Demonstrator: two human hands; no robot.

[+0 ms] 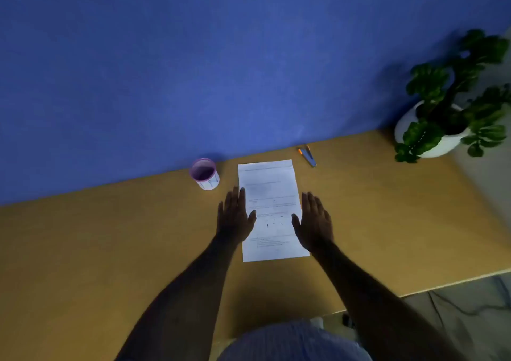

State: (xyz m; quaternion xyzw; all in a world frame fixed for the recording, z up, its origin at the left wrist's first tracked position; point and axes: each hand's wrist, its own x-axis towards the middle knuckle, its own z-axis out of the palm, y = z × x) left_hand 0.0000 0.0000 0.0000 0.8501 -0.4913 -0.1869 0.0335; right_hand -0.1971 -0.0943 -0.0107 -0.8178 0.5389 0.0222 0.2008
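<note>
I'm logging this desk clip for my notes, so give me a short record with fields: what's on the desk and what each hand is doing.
surface: wooden desk against a blue wall
centre: printed paper, lying flat
hands: left hand and right hand, fingers straight, flank the paper, thumbs over its side edges
left of paper: purple-rimmed cup, upright
behind paper: pens, lying near the wall
far right: potted plant

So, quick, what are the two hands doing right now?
Left hand: open, fingers straight, at the printed sheet's left edge.
Right hand: open, fingers straight, at its right edge.
</note>
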